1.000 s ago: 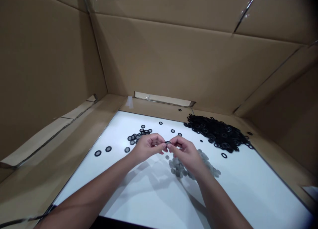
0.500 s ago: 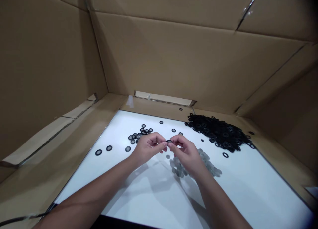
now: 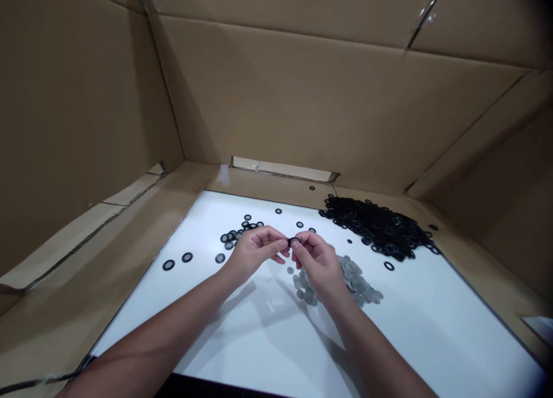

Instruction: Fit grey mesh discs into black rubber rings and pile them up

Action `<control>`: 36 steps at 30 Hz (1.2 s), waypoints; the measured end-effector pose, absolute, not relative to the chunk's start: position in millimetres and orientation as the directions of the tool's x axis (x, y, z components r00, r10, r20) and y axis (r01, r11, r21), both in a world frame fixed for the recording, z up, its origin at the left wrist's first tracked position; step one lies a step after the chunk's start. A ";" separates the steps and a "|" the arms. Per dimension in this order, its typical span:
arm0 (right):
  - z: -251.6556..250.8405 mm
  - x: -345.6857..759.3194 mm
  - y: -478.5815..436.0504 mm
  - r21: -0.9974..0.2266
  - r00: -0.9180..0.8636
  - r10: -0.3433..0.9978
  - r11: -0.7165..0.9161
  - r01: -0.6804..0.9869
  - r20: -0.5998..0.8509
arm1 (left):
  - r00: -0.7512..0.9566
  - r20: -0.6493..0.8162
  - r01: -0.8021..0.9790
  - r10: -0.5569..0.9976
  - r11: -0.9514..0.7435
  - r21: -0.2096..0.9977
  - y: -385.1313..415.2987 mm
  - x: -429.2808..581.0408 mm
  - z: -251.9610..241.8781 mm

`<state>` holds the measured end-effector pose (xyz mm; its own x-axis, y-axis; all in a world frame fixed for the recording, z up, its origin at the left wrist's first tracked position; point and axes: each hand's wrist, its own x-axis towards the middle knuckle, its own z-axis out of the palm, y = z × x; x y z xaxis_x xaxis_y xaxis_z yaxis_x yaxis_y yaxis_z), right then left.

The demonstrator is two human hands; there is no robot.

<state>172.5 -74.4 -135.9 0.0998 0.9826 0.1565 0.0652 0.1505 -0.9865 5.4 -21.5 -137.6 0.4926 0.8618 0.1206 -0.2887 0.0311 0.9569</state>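
My left hand (image 3: 254, 251) and my right hand (image 3: 315, 262) meet above the middle of a lit white panel (image 3: 242, 329). Both pinch one small black ring (image 3: 293, 241) between thumb and fingertips. Right below my right hand lies a heap of small grey discs (image 3: 356, 280). A big pile of black rings (image 3: 378, 228) covers the far right of the panel. A smaller cluster of rings with grey centres (image 3: 237, 232) lies just beyond my left hand.
Tall cardboard walls (image 3: 302, 98) enclose the panel on the left, back and right. Two single rings (image 3: 177, 261) lie apart at the left. Some loose rings (image 3: 298, 220) are scattered near the back edge, one on the cardboard ledge (image 3: 311, 188).
Both hands hold the ring as before, fingers shifting slightly on it. The view has tipped a little, so everything sits slightly higher in the picture.
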 end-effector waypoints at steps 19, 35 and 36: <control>-140.0 167.7 -74.6 -0.959 0.099 0.980 0.146 0.243 0.174 | 0.413 0.207 -0.232 0.887 -0.118 0.966 -24.7 9.0 -151.4; -128.0 182.3 -76.9 -0.940 0.042 0.992 0.100 0.326 0.120 | 0.597 0.156 -0.156 0.787 -0.077 0.985 -13.2 -0.5 -149.3; -126.9 182.5 -77.0 -0.943 0.037 0.993 0.092 0.319 0.109 | 0.610 0.153 -0.153 0.778 -0.074 0.985 -11.8 -1.5 -149.1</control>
